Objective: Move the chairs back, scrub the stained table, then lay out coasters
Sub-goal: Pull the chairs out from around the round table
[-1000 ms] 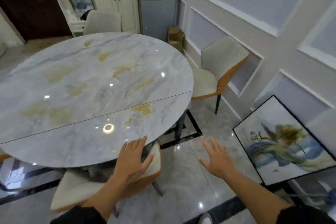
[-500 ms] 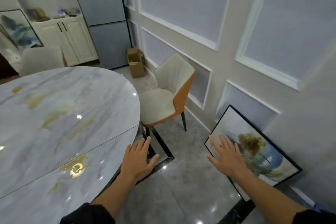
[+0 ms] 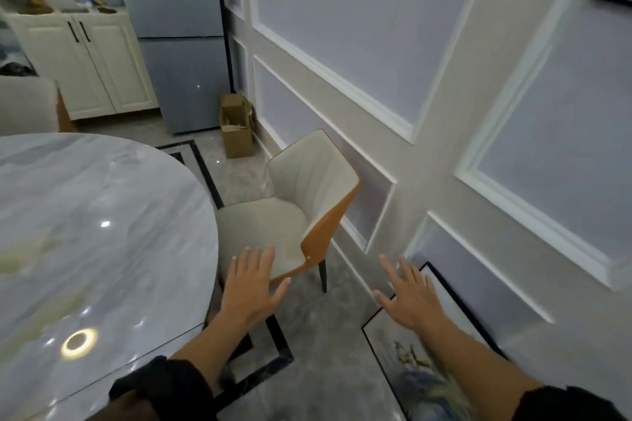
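Chairs first: we reach for the one by the wall

Our left hand (image 3: 251, 287) and right hand (image 3: 408, 296) are spread and empty, nearing the cream-and-orange chair (image 3: 290, 215) beside the marble table (image 3: 85, 232), yellow stains unscrubbed, no coasters visible. Since a second ago, our view swung right from the tucked-in chair.

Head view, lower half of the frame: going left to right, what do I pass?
Marble table → left hand → cream and orange chair → right hand → framed painting leaning on the wall.
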